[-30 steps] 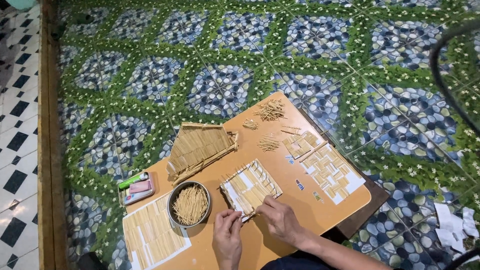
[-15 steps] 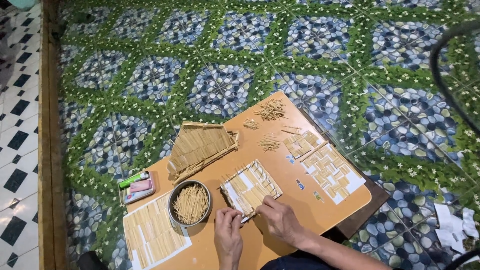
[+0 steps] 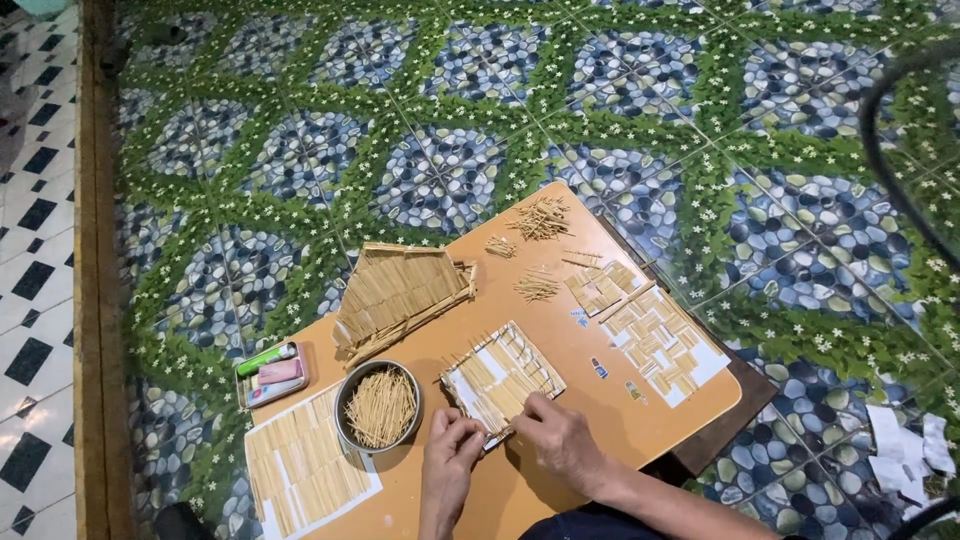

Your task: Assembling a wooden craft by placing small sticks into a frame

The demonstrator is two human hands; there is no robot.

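Hands are working at the near edge of the stick panel (image 3: 503,376), which is lying on the orange board (image 3: 560,470) just right of the round tin of sticks (image 3: 378,405). I am seeing my left hand (image 3: 452,447) pinching the panel's near corner and my right hand (image 3: 556,435) closing its fingertips on a thin stick at that same edge. I am judging that a hard press could be shifting loose sticks, or an elbow knocking the tin.
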